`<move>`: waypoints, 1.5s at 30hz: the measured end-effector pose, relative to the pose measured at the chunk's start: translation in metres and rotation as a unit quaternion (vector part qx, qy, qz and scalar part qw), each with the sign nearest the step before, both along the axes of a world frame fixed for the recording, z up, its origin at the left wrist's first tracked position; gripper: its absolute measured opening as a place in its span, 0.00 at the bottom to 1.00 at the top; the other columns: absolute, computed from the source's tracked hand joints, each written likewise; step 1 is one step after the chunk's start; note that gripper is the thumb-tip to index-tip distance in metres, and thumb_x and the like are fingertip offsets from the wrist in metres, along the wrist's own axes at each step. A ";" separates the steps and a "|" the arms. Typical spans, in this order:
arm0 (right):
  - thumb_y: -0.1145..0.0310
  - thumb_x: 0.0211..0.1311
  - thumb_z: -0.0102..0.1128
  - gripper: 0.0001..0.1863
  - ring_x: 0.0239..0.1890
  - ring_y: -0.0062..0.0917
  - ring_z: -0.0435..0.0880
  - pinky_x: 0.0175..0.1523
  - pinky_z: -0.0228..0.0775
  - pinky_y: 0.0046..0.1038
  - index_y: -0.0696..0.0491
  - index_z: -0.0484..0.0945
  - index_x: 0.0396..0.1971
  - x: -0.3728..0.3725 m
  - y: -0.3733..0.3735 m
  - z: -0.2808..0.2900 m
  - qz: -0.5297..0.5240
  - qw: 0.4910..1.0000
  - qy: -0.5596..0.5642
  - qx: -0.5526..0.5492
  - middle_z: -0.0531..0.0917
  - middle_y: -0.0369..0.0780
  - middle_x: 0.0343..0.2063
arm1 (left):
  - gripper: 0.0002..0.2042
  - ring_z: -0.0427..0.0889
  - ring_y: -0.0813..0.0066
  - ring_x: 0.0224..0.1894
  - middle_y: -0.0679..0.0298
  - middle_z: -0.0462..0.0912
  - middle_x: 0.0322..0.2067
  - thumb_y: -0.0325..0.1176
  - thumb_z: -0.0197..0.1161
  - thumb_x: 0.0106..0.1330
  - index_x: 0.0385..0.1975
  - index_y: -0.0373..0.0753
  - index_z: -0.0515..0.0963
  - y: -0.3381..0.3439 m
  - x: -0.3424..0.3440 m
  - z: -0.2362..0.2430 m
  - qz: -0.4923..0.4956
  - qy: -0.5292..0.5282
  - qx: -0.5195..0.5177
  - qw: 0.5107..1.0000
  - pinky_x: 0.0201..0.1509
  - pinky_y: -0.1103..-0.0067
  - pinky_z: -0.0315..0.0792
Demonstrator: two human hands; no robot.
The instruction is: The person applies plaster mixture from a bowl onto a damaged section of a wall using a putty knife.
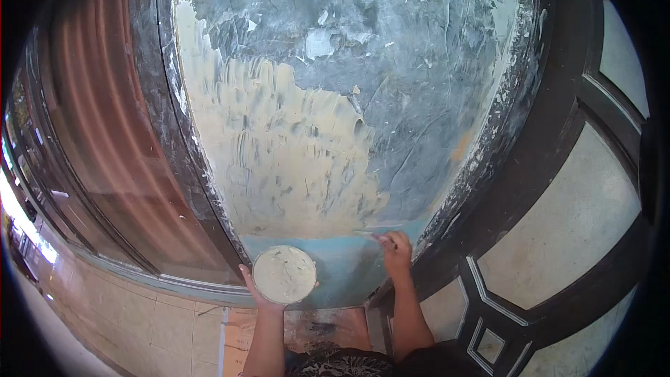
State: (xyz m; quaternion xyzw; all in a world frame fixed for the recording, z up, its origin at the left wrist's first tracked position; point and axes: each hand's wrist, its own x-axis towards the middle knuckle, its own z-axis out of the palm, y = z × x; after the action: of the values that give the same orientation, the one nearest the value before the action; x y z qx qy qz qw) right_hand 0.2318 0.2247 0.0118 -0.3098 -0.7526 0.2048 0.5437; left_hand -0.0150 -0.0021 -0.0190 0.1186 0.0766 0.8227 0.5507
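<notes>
Resting on my left hand point(264, 297) is a round tub of cream-coloured putty point(285, 274), its fingers wrapped round the side. The paste has an uneven surface with a few darker marks. My right hand point(397, 255) is closed round a small putty knife point(370, 234), whose thin, light blade points left at the lower part of the wall point(412, 132). Whether the blade touches the wall I cannot tell. A streaky patch of cream putty point(293, 160) covers the wall's left and lower middle, while bare grey-blue surface shows above and to the right.
A dark window frame with a reddish-brown curtain point(105, 119) stands on the left. On the right is a dark wooden door with pale panels point(565, 216). Below are beige floor tiles point(153, 321) and an orange sheet point(237, 335). A pale blue band point(342, 265) runs along the wall's bottom.
</notes>
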 end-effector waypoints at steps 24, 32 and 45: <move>0.73 0.65 0.67 0.07 0.40 0.40 0.81 0.45 0.74 0.37 0.60 0.85 0.38 0.013 0.017 0.035 -0.069 0.997 -0.007 0.023 0.84 0.43 0.34 | 0.49 0.66 0.35 0.69 0.53 0.63 0.73 0.81 0.48 0.62 0.72 0.47 0.65 0.001 0.003 -0.003 0.022 -0.016 -0.021 0.999 0.56 0.19 0.61; 0.80 0.58 0.68 0.07 0.43 0.39 0.83 0.50 0.76 0.34 0.58 0.87 0.37 0.020 -0.028 0.116 0.046 0.996 -0.004 0.082 0.86 0.41 0.38 | 0.52 0.67 0.32 0.70 0.49 0.62 0.74 0.84 0.40 0.62 0.75 0.46 0.62 0.018 0.027 0.085 -0.081 0.023 0.047 0.995 0.57 0.19 0.60; 0.81 0.45 0.71 0.24 0.55 0.36 0.80 0.57 0.78 0.34 0.51 0.87 0.47 0.022 -0.090 0.180 0.191 0.913 -0.214 0.291 0.84 0.34 0.50 | 0.49 0.73 0.43 0.68 0.49 0.70 0.70 0.78 0.38 0.70 0.72 0.36 0.66 0.024 0.043 0.125 -0.056 -0.060 0.066 0.994 0.69 0.45 0.69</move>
State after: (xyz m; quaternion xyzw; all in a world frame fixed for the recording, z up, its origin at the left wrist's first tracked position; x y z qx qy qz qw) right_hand 0.2537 0.1343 0.1917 -0.0245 -0.9222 0.0056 0.3858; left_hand 0.0283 0.0214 0.1056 0.1092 -0.0180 0.7992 0.5908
